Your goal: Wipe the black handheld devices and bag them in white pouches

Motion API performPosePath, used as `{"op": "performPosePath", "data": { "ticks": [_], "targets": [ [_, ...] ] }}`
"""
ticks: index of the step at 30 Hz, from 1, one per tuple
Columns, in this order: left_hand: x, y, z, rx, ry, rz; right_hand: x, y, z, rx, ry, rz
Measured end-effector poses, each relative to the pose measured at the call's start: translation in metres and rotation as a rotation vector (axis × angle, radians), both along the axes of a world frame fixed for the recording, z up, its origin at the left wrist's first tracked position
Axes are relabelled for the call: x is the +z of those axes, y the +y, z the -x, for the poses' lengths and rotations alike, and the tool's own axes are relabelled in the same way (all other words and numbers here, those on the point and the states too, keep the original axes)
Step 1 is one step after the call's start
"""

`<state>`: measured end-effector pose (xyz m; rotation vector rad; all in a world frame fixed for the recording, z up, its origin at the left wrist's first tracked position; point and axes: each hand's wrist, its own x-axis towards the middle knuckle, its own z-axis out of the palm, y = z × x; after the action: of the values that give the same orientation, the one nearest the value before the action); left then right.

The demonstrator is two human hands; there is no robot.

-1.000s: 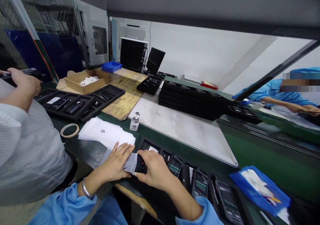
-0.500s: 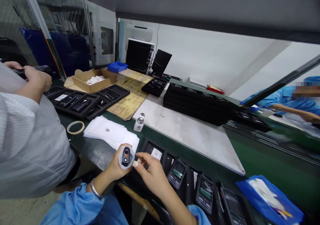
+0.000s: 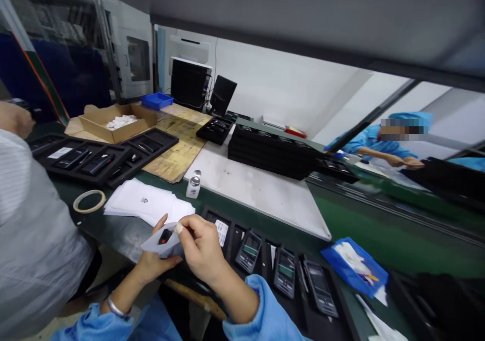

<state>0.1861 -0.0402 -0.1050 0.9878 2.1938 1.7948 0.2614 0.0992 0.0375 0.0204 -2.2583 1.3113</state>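
My left hand (image 3: 151, 268) is wrapped around a small white bag (image 3: 154, 245), its mouth facing up toward me. Inside the bag, a dark device (image 3: 165, 236) with an orange spot shows only at its end; the rest is hidden. Thumb and fingers of my right hand (image 3: 204, 250) pinch the bag's right edge. A stack of white bags (image 3: 132, 199) with a small printed mark lies just beyond. To the right of my hands, several handheld devices (image 3: 249, 251) with screens and keypads lie in a black foam tray.
Left of the stack lies a tape roll (image 3: 93, 209); a pump bottle (image 3: 193, 187) stands behind. A blue bin (image 3: 354, 285) sits at right, a cardboard box (image 3: 96, 129) at back left. One person in grey stands close at left; another in blue works across the bench.
The bag has tilted, so less of the device shows in its mouth. My right hand, beside the bag before, now pinches its edge. The view has swung to the right.
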Motion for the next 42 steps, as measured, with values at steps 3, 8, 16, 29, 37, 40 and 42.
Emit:
{"op": "performPosePath", "data": {
  "ticks": [3,8,16,29,37,40,42],
  "targets": [
    [0.007,0.007,0.001,0.063,0.091,0.095,0.001,0.015,-0.008,-0.026,0.013,0.137],
    [0.053,0.065,-0.010,0.099,0.057,0.448,-0.027,0.084,-0.069,-0.348,0.020,0.244],
    [0.052,0.157,-0.037,-0.029,0.344,0.999,-0.114,0.153,-0.225,-0.817,-0.146,0.254],
    [0.041,0.221,-0.129,-0.116,0.602,0.971,-0.171,0.155,-0.274,-0.862,-0.146,0.157],
    [0.069,0.178,-0.099,-0.408,0.221,0.695,-0.145,0.172,-0.268,-0.706,-0.194,-0.028],
    [0.086,0.143,-0.093,-0.612,0.288,0.582,-0.119,0.172,-0.242,-0.427,-0.205,-0.206],
    [0.092,0.124,-0.088,-0.678,0.370,0.585,-0.106,0.167,-0.220,-0.225,-0.246,-0.277]
  ]
}}
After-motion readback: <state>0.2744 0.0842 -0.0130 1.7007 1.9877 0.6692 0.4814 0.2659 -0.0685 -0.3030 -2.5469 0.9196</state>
